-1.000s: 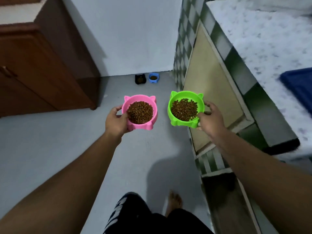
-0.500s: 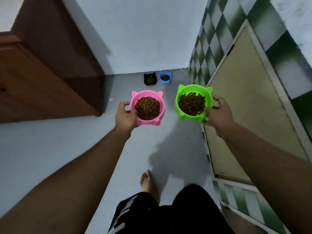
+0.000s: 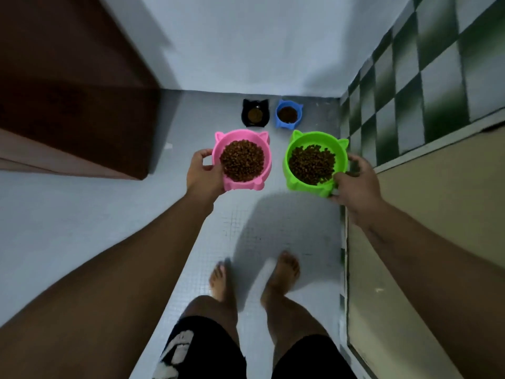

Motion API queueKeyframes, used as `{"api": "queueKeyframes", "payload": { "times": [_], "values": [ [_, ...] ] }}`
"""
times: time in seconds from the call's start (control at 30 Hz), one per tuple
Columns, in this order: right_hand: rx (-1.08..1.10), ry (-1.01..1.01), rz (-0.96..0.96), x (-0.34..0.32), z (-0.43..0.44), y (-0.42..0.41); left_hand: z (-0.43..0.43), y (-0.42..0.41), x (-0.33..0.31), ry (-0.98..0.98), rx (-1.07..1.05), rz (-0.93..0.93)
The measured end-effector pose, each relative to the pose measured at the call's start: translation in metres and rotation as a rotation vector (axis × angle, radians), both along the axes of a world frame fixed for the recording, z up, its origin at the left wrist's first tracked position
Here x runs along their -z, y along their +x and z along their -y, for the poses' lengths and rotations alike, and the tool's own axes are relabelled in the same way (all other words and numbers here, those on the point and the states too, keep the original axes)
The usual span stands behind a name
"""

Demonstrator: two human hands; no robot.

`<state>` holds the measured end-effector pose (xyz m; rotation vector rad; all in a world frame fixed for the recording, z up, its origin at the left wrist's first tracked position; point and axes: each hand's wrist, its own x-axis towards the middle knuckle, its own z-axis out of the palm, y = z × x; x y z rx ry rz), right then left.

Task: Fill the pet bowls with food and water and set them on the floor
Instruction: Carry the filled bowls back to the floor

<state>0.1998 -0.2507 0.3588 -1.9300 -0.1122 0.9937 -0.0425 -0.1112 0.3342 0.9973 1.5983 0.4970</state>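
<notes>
- Head view, step: the carrying step, I judge. The left hand (image 3: 203,173) grips the pink bowl (image 3: 246,185) by its near-left rim, and the right hand (image 3: 355,184) grips the green bowl (image 3: 303,186) by its near-right rim. Both bowls are in the air above the floor (image 3: 82,214), level and apart from each other.
- Head view, progress: 2 more bowls, black (image 3: 247,120) and blue (image 3: 280,121), already sit on the floor by the far wall, just beside each other, with something brown inside. I cannot tell whether any bowl holds water.
- Head view, next move: probably crouch and lower both bowls flat, near those 2, and keep them level so that no kibble (image 3: 241,160) rolls out.
- Head view, materials: the bowls look like smooth moulded plastic, round, with 2 cat-ear points on the rim. The kibble is small, brown and dry, heaped in pink and lower in green. The floor is pale with fine tiles, and green-and-white check tiles (image 3: 410,77) line the right.
</notes>
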Motion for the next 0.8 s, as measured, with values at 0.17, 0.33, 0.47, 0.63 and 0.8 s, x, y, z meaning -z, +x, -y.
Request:
{"api": "queueKeyframes", "payload": {
  "times": [0.17,0.33,0.47,0.63,0.8],
  "values": [
    [0.042,-0.003,-0.065,0.119,-0.073,0.037,-0.060,0.038,0.116,-0.001,0.023,0.000],
    [0.143,-0.025,-0.098,0.241,-0.115,0.062,-0.109,0.061,0.237,-0.026,0.025,-0.006],
    [0.145,-0.047,-0.068,0.330,-0.136,0.077,-0.137,0.075,0.323,-0.025,0.053,-0.015],
    [0.091,-0.085,-0.006,0.415,-0.157,0.090,-0.153,0.096,0.407,-0.032,0.049,0.015],
    [0.075,-0.098,0.024,0.465,-0.180,0.097,-0.165,0.114,0.464,-0.016,0.090,0.015]
  ]
}}
